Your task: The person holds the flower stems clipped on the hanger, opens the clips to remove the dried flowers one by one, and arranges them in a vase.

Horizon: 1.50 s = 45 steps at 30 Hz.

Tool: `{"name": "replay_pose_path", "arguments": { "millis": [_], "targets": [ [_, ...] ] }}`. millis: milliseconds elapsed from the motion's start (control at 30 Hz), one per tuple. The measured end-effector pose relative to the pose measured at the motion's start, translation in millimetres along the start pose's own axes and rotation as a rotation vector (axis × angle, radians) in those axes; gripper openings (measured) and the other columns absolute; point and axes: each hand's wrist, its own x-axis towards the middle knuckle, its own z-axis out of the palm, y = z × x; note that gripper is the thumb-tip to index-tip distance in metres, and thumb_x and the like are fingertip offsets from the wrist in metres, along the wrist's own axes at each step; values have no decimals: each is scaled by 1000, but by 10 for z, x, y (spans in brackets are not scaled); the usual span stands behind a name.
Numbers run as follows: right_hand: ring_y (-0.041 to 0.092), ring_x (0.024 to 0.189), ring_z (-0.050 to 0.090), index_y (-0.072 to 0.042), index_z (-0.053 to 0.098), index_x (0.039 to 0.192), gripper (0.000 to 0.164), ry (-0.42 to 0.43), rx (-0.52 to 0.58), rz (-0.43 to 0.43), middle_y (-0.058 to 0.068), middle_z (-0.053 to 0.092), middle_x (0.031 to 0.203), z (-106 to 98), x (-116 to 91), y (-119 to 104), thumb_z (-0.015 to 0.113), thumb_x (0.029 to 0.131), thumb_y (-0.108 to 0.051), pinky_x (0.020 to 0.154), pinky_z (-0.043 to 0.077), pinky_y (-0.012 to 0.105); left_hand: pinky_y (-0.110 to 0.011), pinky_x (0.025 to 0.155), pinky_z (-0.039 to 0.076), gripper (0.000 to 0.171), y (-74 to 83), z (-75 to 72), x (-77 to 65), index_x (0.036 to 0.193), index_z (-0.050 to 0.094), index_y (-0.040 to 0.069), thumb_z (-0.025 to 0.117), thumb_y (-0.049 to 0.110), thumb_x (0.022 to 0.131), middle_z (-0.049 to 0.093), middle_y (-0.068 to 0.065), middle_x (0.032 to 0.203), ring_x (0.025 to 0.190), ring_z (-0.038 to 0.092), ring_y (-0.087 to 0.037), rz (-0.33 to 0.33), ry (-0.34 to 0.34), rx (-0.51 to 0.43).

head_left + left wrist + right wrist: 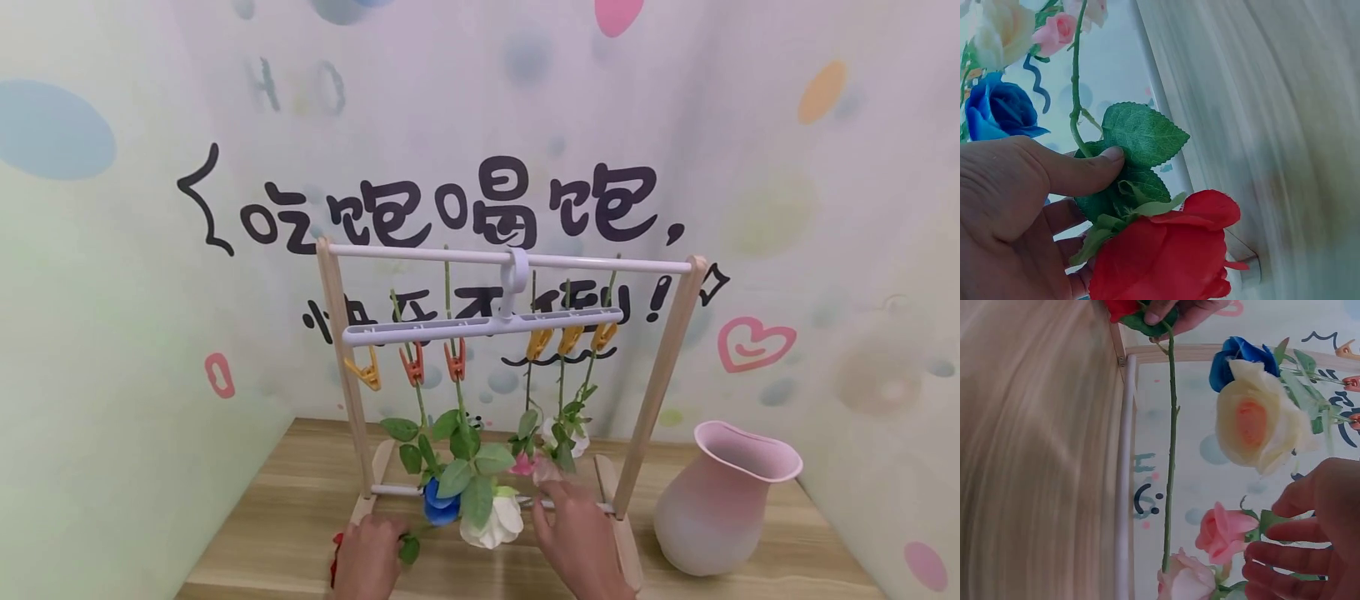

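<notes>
My left hand [370,554] is low at the left of the wooden stand and pinches the stem of a red rose [1166,250] close under its bloom, the thumb over a green leaf [1141,131]. The rose's long bare stem [1172,437] reaches across toward my right side. My right hand [1310,544] holds nothing, its fingers loosely extended beside a pink rose [1225,532] and a pale pink rose [1186,578]. Between the hands hang a blue rose [441,504] and a white rose [495,525], heads down.
The wooden stand [660,387] carries a white clip hanger [480,327]. Red clips [454,360] and yellow clips [570,339] grip flower stems; another yellow clip [367,372] hangs at the far left. A pink and white vase [712,508] stands at right on the wooden table [255,517].
</notes>
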Motion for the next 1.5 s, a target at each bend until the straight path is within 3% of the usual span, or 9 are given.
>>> {"name": "replay_pose_path", "arguments": {
  "millis": [133,367,533,667,933,1067,1333,1500],
  "targets": [
    [17,75,59,-16,68,86,15,-132,-19,-56,-2,65,86,52,-76,-25,69,72,-21,49,44,27,-39,55,39,19,20,5,-12,71,69,19,75,2,62,62,5,68,67,57,-18,49,-24,9],
    [20,90,57,-10,67,94,29,-321,48,-287,2,62,99,191,-170,-66,72,69,-24,72,49,35,-42,63,38,26,95,-16,-25,69,68,20,68,-3,58,59,6,65,69,55,-20,148,-117,2],
    [12,82,58,-16,68,93,23,-508,126,-341,-6,61,92,253,-192,-125,71,73,-28,65,48,29,-42,66,36,26,180,-54,-30,76,70,19,69,0,59,61,2,72,79,55,-26,175,-208,8],
    [5,78,56,-19,69,89,15,-582,189,-418,-12,61,86,290,-195,-169,71,74,-25,64,46,22,-41,66,35,26,230,-86,-27,79,70,20,72,4,58,62,1,75,81,55,-28,189,-252,-4],
    [-6,61,44,-18,69,82,7,-643,316,-481,-16,55,71,315,-215,-219,69,77,-14,51,34,10,-36,64,33,27,304,-158,-36,84,70,22,74,12,59,58,7,77,80,50,-20,262,-296,-9],
    [-7,57,39,-20,66,75,9,-598,354,-511,-17,47,65,309,-232,-221,66,78,-13,48,30,8,-38,67,34,24,320,-186,-40,82,70,23,74,12,61,58,9,76,80,50,-19,296,-274,-3],
    [-9,61,40,-20,68,79,5,-536,337,-554,-16,49,71,248,-247,-202,64,82,-22,51,29,4,-35,67,34,20,369,-282,-45,85,68,24,70,12,69,57,11,80,81,49,-16,328,-258,11],
    [-9,61,42,-20,69,80,5,-537,350,-518,-17,48,71,165,-241,-182,65,82,-23,51,31,5,-33,68,35,16,393,-389,-77,93,67,26,68,25,77,57,11,92,90,49,-15,337,-156,-16]
  ]
}}
